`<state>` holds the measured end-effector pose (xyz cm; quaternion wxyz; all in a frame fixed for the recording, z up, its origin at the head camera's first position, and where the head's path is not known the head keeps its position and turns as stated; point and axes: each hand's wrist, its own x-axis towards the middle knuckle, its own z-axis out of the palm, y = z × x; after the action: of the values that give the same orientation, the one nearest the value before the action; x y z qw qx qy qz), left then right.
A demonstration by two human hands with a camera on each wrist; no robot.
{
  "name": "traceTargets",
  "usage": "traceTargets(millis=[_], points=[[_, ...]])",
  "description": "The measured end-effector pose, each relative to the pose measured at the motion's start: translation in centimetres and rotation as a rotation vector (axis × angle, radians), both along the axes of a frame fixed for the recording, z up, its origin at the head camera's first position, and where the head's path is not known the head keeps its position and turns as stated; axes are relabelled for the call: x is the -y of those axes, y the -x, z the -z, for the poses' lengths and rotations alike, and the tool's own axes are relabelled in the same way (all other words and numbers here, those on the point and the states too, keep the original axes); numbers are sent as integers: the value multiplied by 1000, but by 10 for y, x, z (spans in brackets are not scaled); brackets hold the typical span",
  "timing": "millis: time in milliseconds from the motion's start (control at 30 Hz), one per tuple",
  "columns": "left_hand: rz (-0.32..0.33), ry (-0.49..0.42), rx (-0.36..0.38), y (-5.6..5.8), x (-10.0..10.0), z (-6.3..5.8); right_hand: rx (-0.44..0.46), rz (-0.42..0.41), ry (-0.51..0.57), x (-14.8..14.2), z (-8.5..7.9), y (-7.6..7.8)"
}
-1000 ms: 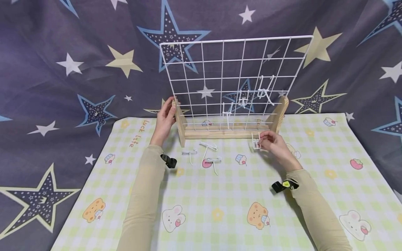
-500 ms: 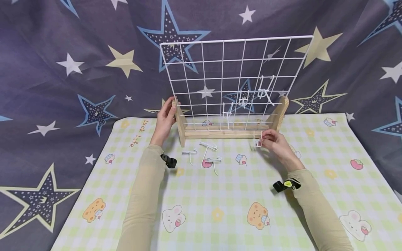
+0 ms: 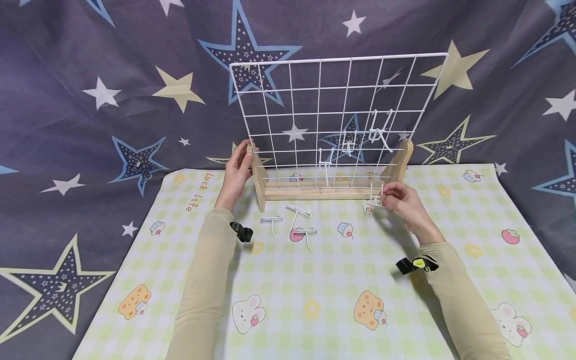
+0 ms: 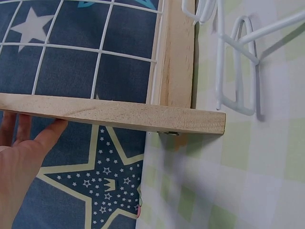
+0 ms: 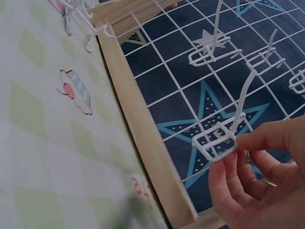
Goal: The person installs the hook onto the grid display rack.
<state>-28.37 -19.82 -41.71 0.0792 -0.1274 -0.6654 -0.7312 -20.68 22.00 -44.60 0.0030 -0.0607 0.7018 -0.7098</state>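
Observation:
A white wire grid rack (image 3: 304, 111) stands upright in a wooden base with two wooden side pieces. My left hand (image 3: 237, 172) holds the left wooden side piece (image 4: 119, 113); the ends of its fingers are partly hidden by the wood. With thumb and fingers, my right hand (image 3: 407, 206) pinches a white wire hook (image 5: 220, 138) by its looped frame, in front of the rack's lower right corner. In the right wrist view the hook's prong points up, and hooks hanging on the grid (image 5: 209, 53) show behind it.
On the checked tablecloth (image 3: 310, 280) lie three loose white hooks (image 3: 300, 227), in front of the wooden base (image 3: 315, 193). Three more hooks (image 3: 348, 143) hang on the grid's right half. A dark star-patterned curtain (image 3: 135, 60) is behind the rack.
My right hand has moved right and slightly away from me, carrying the hook toward the rack's lower right corner. My left hand and the rack stay in place.

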Motion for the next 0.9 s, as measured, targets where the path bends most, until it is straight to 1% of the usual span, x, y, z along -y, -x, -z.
traceTargets(millis=[167, 433, 500, 667, 767, 900], points=[[4, 5, -9, -1, 0, 0, -53, 16, 14, 0, -8, 0], [8, 17, -8, -1, -1, -1, -78, 22, 48, -4, -18, 0], [7, 10, -4, -1, -1, -1, -90, 25, 36, -5, -20, 1], [-1, -3, 5, -1, 0, 0, -88, 31, 34, -9, -26, 2], [0, -8, 6, -2, 0, 0, -89, 27, 67, -13, -31, 1], [3, 2, 4, -1, 0, 0, -117, 18, 124, -18, -39, 0]])
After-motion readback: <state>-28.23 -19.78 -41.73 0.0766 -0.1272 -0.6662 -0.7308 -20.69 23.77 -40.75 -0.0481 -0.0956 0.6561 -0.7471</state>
